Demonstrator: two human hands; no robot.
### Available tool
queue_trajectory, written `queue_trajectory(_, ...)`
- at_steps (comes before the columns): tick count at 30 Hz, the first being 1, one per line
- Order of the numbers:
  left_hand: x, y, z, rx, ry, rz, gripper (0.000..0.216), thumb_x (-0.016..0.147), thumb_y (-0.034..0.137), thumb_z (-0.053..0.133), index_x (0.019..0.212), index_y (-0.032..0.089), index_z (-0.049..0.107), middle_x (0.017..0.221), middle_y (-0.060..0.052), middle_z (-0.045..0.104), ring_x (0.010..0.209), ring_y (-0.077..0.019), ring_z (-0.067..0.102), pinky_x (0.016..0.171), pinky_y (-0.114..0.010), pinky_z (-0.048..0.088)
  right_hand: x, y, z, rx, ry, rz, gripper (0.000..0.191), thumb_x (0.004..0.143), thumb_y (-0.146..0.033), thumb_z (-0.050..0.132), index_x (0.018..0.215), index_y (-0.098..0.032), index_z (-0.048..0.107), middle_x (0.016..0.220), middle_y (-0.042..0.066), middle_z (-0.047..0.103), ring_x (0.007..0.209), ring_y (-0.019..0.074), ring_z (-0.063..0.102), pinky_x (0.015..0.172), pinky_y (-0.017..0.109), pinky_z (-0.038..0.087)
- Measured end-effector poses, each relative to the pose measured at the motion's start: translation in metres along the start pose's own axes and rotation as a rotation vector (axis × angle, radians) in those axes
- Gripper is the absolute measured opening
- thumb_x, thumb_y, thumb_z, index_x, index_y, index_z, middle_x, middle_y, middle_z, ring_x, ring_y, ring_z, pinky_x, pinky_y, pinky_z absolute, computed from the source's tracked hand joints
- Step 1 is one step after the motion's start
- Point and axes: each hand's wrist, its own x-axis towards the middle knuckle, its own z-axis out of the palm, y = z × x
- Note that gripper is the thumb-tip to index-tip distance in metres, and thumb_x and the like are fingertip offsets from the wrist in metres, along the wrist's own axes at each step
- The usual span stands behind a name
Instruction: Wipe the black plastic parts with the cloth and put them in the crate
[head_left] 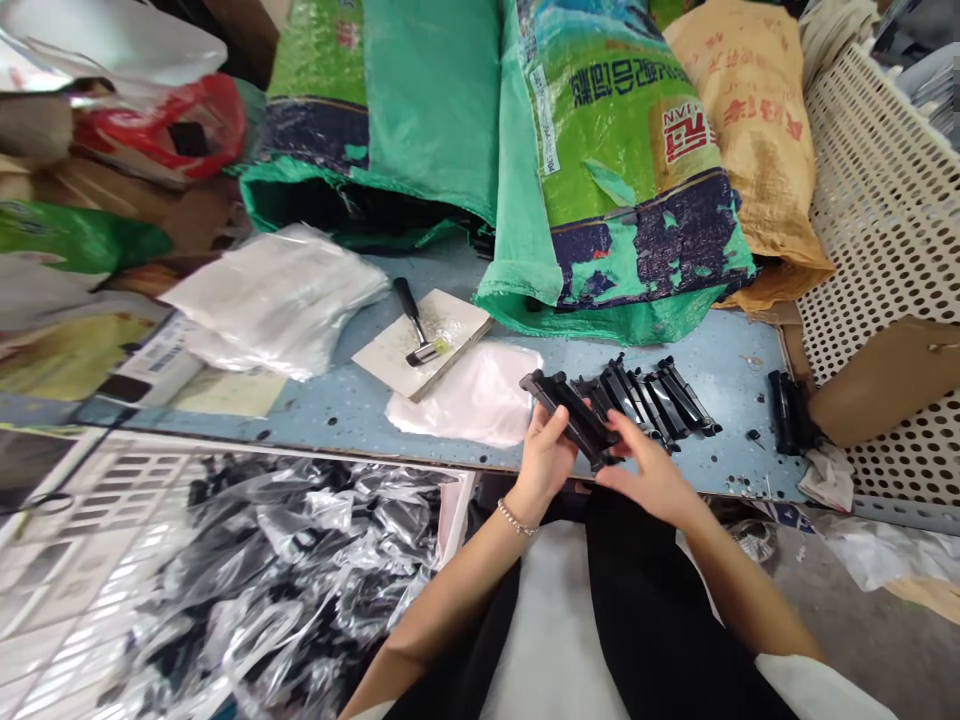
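Observation:
My left hand [546,458] is closed around a pair of long black plastic parts [571,415] with knobbed ends, held tilted above the table's front edge. My right hand [651,478] grips their lower right end between thumb and fingers. Just behind the hands, several similar black parts [660,400] lie side by side on the blue table. Left of them is a stack of clear plastic bags [480,395]. A brush with a black handle [411,312] rests on a pale square block [390,365].
Open green woven sacks [427,100] and an orange sack [757,130] stand along the back of the blue table [322,425]. More plastic bags [277,290] lie at left. Below the edge, a white crate [97,470] holds bagged black parts [300,580]. A perforated cream basket [892,230] stands right.

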Motion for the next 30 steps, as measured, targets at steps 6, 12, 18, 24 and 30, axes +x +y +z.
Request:
queue_trajectory(6, 0.010, 0.040, -0.026, 0.744, 0.031, 0.440, 0.043, 0.093, 0.052, 0.061, 0.124, 0.022, 0.056, 0.123, -0.010, 0.063, 0.109, -0.0222, 0.064, 0.100, -0.040, 0.051, 0.010, -0.008, 0.033, 0.412, 0.077, 0.243, 0.046, 0.081, -0.039, 0.079, 0.123, -0.025, 0.067, 0.112, 0.007, 0.077, 0.087, 0.0251, 0.074, 0.079, 0.042, 0.061)
queue_trajectory(12, 0.021, 0.091, -0.081, 1.559, 0.505, 0.725, 0.033, 0.093, 0.048, 0.061, 0.102, 0.016, 0.060, 0.115, -0.018, 0.057, 0.115, -0.0348, 0.052, 0.101, -0.055, 0.043, 0.037, -0.010, 0.040, 0.844, 0.173, 0.247, 0.046, 0.074, -0.043, 0.086, 0.113, -0.025, 0.070, 0.104, 0.005, 0.079, 0.090, 0.0247, 0.075, 0.085, 0.040, 0.057)
queue_trajectory(18, 0.025, 0.077, -0.070, 1.732, 0.351, 0.602, 0.026, 0.089, 0.043, 0.067, 0.091, 0.017, 0.069, 0.116, -0.019, 0.064, 0.113, -0.0385, 0.055, 0.100, -0.057, 0.041, 0.075, -0.028, 0.071, 0.971, 0.104, 0.232, 0.039, 0.069, -0.043, 0.086, 0.101, -0.022, 0.075, 0.091, 0.003, 0.079, 0.084, 0.0214, 0.071, 0.081, 0.035, 0.054)
queue_trajectory(24, 0.035, 0.094, -0.089, 0.890, 0.217, 0.477, 0.057, 0.100, 0.064, 0.034, 0.108, 0.018, 0.067, 0.111, -0.012, 0.070, 0.099, -0.0231, 0.065, 0.094, -0.040, 0.051, 0.091, -0.028, 0.075, 1.029, 0.026, 0.260, 0.034, 0.073, -0.045, 0.081, 0.096, -0.021, 0.076, 0.093, 0.005, 0.079, 0.094, 0.0243, 0.072, 0.090, 0.037, 0.054)
queue_trajectory(30, 0.032, 0.080, -0.089, 1.158, 0.145, 0.515, 0.046, 0.081, 0.057, 0.073, 0.103, 0.017, 0.066, 0.105, -0.011, 0.065, 0.089, -0.0217, 0.064, 0.085, -0.038, 0.055, 0.107, -0.027, 0.092, 1.185, -0.076, 0.303, 0.031, 0.072, -0.047, 0.081, 0.088, -0.021, 0.076, 0.089, 0.005, 0.079, 0.099, 0.0277, 0.074, 0.092, 0.042, 0.058)
